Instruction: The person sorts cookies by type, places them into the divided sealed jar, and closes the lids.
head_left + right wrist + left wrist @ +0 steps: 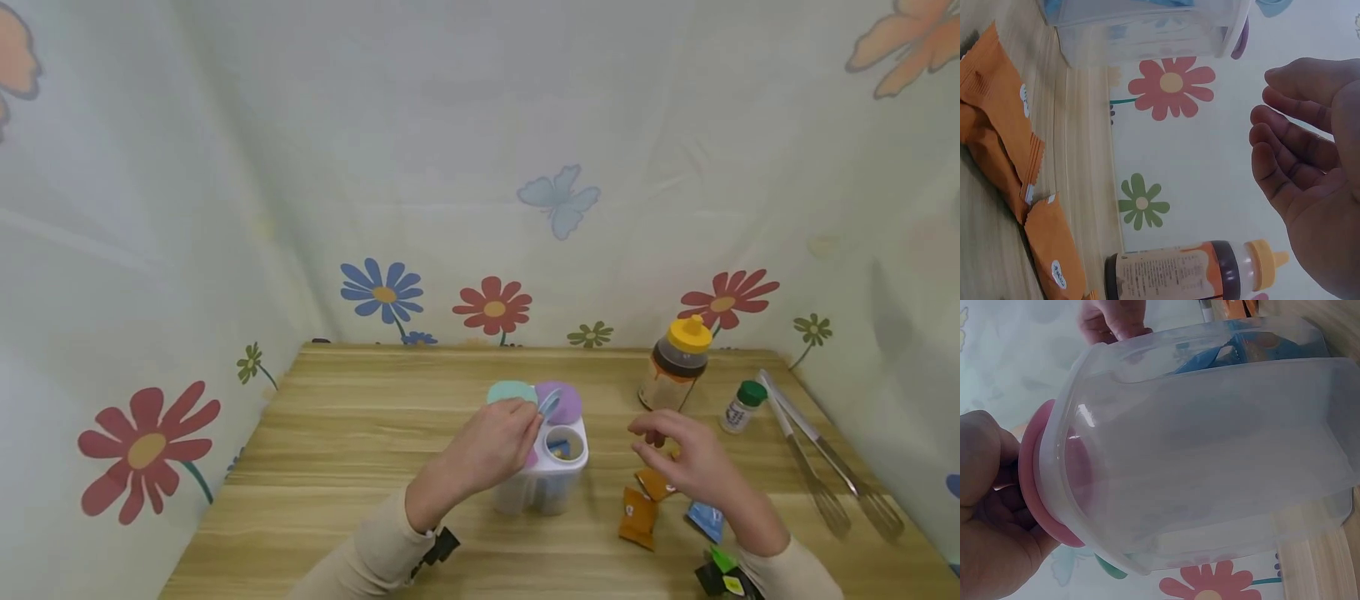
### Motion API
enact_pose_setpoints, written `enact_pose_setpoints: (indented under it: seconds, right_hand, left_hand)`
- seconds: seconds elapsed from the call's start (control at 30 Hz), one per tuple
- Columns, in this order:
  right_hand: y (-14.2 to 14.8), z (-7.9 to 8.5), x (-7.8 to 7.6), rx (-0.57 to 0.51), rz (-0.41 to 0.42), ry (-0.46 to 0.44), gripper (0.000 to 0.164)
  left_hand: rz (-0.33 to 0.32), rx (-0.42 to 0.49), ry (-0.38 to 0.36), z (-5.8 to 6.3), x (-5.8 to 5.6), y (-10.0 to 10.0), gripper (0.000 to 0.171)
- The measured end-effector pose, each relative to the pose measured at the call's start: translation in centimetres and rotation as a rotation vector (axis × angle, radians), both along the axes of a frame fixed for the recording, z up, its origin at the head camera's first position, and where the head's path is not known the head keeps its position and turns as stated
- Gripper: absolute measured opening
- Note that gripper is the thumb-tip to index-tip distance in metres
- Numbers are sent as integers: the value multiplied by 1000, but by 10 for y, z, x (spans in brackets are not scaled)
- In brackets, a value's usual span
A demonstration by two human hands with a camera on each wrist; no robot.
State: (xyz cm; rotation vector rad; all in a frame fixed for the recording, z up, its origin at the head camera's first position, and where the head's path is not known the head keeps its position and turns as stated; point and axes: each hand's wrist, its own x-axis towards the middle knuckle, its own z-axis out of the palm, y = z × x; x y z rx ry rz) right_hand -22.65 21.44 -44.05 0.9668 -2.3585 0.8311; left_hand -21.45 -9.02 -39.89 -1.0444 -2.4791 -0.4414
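A clear container with a white top [579, 467] stands mid-table, with green [512, 391], purple [564, 402] and pink [1034, 475] round lids. Its front right opening is uncovered, and a blue packet [559, 448] shows inside. Above the container my left hand [491, 442] pinches a light blue lid [551, 405], tilted up beside that opening. My right hand [693, 458] hovers to the right, fingers loosely bent and holding nothing. Below it lie orange packets [637, 518] and a blue packet [706, 520].
A yellow-capped bottle [675, 367] stands at the back right. Beside it are a green-lidded jar [742, 407] and long metal tongs [828, 458]. Black and green packets [723, 573] lie at the front right, black ones [444, 546] near my left forearm.
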Motion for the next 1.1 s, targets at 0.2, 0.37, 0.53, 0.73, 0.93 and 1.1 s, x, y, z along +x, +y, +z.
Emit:
enact_pose_setpoints:
  seconds: [0.2, 0.37, 0.53, 0.73, 0.93, 1.1]
  right_hand:
    - [8, -1, -1, 18, -30, 18, 30]
    - [14, -3, 0, 54, -92, -24, 26]
    - [23, -8, 3, 75, -141, -35, 25]
    - [33, -15, 6, 93, -148, -55, 25]
    - [42, -21, 9, 119, -186, -98, 24]
    - [49, -25, 12, 129, -223, -149, 23]
  left_hand:
    - [12, 10, -38, 1, 0, -1, 16]
    - [11, 14, -47, 2, 1, -1, 17]
    - [5, 22, -56, 1, 1, -1, 16]
    - [7, 31, -85, 0, 2, -2, 16]
    - [2, 35, -71, -1, 1, -2, 16]
    - [-9, 40, -56, -2, 0, -1, 16]
